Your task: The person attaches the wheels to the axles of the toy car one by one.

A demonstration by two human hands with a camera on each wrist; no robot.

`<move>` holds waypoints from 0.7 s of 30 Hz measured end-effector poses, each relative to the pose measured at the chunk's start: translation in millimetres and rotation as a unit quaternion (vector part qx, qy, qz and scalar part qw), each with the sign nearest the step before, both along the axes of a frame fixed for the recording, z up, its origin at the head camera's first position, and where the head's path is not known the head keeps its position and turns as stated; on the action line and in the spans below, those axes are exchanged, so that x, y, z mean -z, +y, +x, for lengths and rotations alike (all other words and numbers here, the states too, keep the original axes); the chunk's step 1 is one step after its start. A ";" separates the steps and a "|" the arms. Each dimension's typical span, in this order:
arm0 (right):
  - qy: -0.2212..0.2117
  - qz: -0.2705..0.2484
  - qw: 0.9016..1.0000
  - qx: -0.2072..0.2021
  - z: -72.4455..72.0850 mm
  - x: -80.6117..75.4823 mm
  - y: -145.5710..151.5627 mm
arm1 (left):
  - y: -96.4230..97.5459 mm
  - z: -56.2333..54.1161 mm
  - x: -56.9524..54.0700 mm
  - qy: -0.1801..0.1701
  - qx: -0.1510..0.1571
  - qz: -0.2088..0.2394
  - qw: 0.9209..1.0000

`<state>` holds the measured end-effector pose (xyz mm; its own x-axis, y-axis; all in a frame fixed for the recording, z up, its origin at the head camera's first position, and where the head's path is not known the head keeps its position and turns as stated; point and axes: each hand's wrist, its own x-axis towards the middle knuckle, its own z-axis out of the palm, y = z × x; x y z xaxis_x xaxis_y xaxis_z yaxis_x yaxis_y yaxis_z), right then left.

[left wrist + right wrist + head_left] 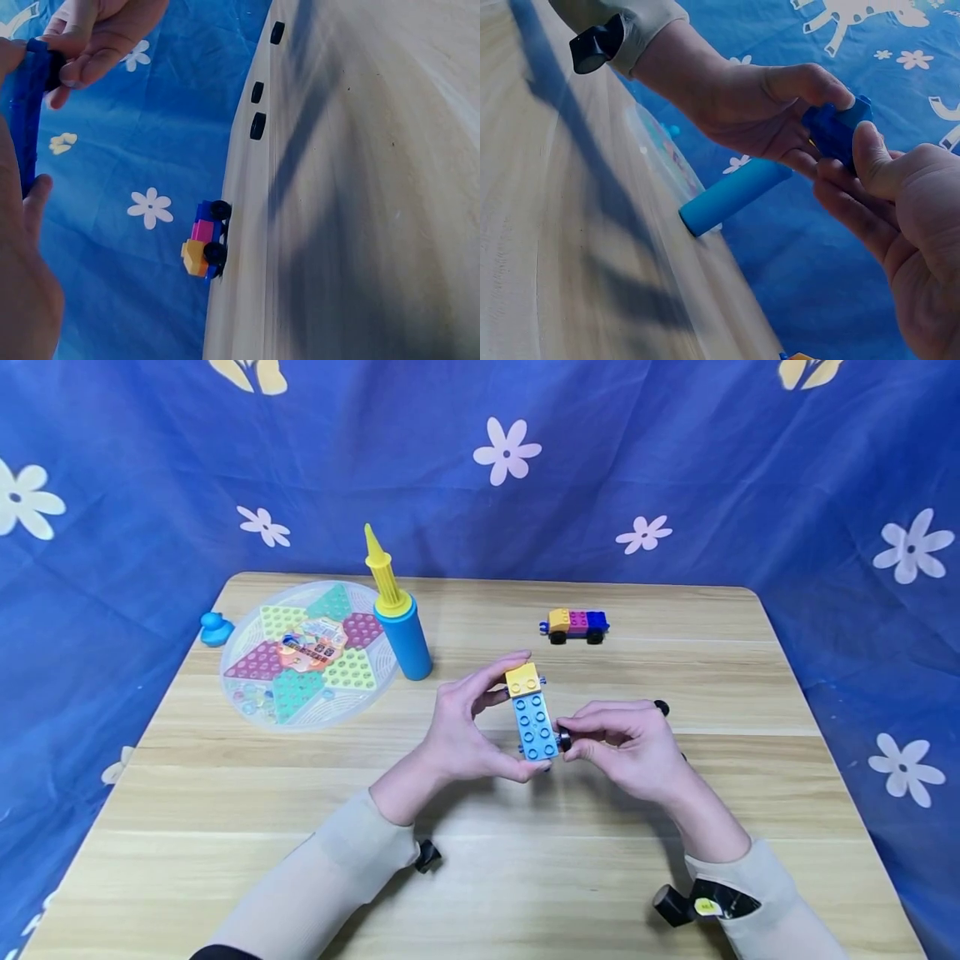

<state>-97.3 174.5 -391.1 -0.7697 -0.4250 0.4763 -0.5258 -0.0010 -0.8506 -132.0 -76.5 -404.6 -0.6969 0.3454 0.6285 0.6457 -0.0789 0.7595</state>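
My left hand [461, 727] grips a toy block car [534, 727] by its two ends, fingers at the yellow end and thumb at the light blue end. The car is held above the table, its studs facing up; a blue underside shows in the left wrist view. My right hand [637, 747] pinches a black toy wheel [564, 739] against the axle stub on the car's right side, near the light blue end. Whether the wheel is seated on the stub cannot be made out. Small blue stubs without wheels show elsewhere along its sides.
Black wheels [257, 126] stand on the table beyond my right hand. Another block car [576, 624], in yellow, pink and blue, is at the back. To the left are a blue-and-yellow hand pump [405, 639], a round game board [247, 693] and a small blue toy [215, 630].
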 end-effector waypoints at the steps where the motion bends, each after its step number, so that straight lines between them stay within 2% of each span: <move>1: 0.001 -0.005 1.000 -0.002 0.0 -0.2 0.0 | 0.6 -0.1 0.1 0.002 -0.001 0.004 1.000; 7: 0.021 -0.024 0.999 -0.010 0.2 -0.9 0.5 | 3.2 0.1 0.6 0.013 -0.003 0.020 1.000; 15: 0.065 0.019 0.997 -0.024 -1.1 -7.5 1.8 | 3.3 -1.0 2.5 0.027 -0.003 0.017 0.999; 21: 0.053 -0.023 0.998 -0.029 -2.1 -1.3 -0.3 | 5.1 -1.1 1.9 0.025 0.003 0.033 0.999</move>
